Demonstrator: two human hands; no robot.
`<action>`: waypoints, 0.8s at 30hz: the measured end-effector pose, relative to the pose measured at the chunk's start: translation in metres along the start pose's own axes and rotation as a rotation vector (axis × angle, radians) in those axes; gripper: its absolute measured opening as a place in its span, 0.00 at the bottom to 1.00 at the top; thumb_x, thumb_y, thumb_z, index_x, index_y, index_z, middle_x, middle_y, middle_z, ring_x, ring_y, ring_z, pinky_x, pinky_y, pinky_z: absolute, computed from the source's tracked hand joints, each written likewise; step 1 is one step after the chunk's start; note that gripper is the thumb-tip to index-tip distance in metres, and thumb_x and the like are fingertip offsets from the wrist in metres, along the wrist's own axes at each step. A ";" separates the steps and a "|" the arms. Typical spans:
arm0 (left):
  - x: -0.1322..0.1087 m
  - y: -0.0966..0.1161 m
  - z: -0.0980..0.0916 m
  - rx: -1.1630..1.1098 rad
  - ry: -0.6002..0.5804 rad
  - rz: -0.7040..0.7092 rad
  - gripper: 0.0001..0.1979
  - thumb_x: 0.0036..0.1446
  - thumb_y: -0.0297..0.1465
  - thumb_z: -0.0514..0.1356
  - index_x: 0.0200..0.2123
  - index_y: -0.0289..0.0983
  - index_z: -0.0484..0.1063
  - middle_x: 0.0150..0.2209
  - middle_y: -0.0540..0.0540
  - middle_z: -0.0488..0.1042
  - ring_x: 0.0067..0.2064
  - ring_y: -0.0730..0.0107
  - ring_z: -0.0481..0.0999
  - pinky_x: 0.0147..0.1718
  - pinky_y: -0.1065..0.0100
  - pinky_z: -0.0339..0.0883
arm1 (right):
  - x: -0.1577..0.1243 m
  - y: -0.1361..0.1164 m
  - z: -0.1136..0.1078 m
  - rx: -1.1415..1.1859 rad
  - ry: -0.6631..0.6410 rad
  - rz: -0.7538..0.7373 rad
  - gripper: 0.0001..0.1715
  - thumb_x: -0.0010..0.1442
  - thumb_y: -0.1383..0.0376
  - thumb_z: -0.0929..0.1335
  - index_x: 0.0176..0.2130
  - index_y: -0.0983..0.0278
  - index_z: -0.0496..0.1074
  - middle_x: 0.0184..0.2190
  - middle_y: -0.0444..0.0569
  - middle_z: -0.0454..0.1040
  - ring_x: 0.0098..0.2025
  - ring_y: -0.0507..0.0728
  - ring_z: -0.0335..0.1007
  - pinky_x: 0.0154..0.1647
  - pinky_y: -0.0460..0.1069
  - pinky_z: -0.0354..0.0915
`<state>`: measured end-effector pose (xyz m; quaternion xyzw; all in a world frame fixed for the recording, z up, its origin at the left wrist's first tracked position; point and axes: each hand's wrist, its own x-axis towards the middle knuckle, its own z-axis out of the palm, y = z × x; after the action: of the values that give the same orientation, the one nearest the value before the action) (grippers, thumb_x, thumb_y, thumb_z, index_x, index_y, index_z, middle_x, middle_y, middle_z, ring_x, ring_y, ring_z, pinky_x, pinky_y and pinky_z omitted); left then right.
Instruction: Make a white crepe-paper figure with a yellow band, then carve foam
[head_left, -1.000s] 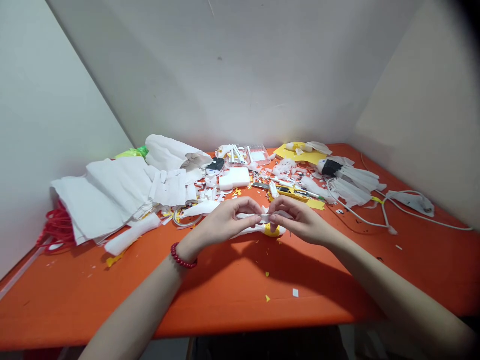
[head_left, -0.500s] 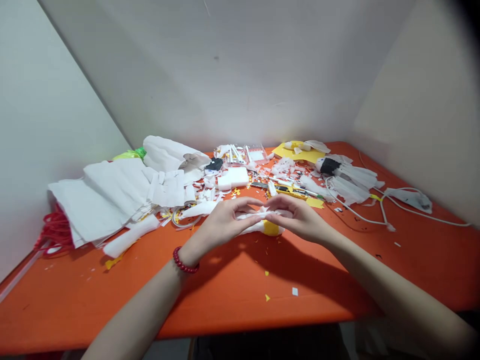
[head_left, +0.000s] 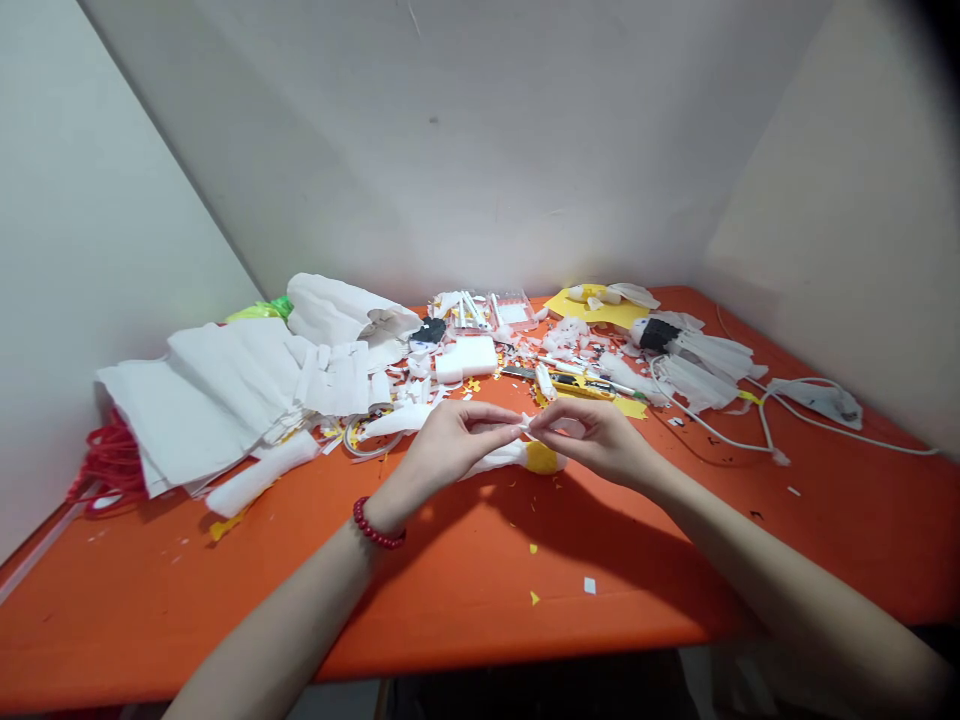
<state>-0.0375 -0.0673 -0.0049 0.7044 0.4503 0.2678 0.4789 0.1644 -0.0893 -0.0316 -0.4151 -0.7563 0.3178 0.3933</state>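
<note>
Head view. Two hands, mine, meet near the centre of the frame: left hand (head_left: 442, 440) and right hand (head_left: 611, 442), each with thumb and fingers pinching one small white piece (head_left: 528, 422). The piece lies between the two sets of fingertips, partly hidden by my right fingers; its exact form I cannot tell. One white-and-yellow bundle (head_left: 541, 458) lies on the orange table (head_left: 637, 610), just below my hands in the frame and partly covered by them. One red bead bracelet (head_left: 379, 525) circles my left wrist. Lower centre: one white square scrap (head_left: 590, 586) and two yellow scraps (head_left: 535, 598). Centre, above my hands: one yellow utility knife (head_left: 581, 384) and one white block (head_left: 472, 358). Left: one tangle of red cord (head_left: 116, 465) beside white sheets (head_left: 217, 390). Right: white cable (head_left: 716, 437), looped; upper right, one yellow sheet (head_left: 581, 311).
</note>
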 end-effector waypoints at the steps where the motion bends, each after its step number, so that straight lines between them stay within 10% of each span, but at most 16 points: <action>1: 0.000 0.000 0.000 -0.005 -0.008 -0.015 0.12 0.49 0.37 0.64 0.35 0.35 0.78 0.36 0.44 0.80 0.38 0.62 0.78 0.38 0.68 0.70 | 0.000 0.001 0.000 -0.001 0.000 -0.007 0.09 0.57 0.60 0.66 0.33 0.64 0.72 0.31 0.47 0.75 0.34 0.52 0.70 0.37 0.46 0.64; 13: 0.002 -0.003 -0.002 0.274 0.169 0.154 0.13 0.56 0.39 0.58 0.34 0.37 0.77 0.37 0.46 0.79 0.39 0.62 0.75 0.42 0.65 0.65 | 0.003 0.009 -0.037 -0.281 0.119 0.136 0.16 0.62 0.56 0.61 0.41 0.64 0.70 0.39 0.49 0.74 0.40 0.53 0.69 0.41 0.46 0.64; 17: 0.010 -0.006 -0.009 0.127 0.275 0.040 0.13 0.51 0.39 0.62 0.34 0.36 0.77 0.40 0.44 0.78 0.43 0.58 0.74 0.45 0.62 0.64 | -0.003 0.029 -0.059 -0.627 -0.107 0.446 0.09 0.55 0.61 0.65 0.28 0.65 0.70 0.25 0.48 0.73 0.26 0.52 0.66 0.25 0.46 0.58; 24: 0.033 0.005 -0.017 -0.108 0.244 -0.051 0.14 0.48 0.35 0.63 0.38 0.33 0.77 0.38 0.41 0.79 0.36 0.66 0.75 0.37 0.66 0.67 | -0.011 0.039 -0.046 -0.706 -0.235 0.501 0.17 0.49 0.67 0.67 0.14 0.64 0.59 0.17 0.48 0.64 0.19 0.50 0.54 0.21 0.47 0.45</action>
<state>-0.0346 -0.0307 0.0042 0.6282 0.5079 0.3632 0.4643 0.2221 -0.0741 -0.0442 -0.6552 -0.7342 0.1706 0.0497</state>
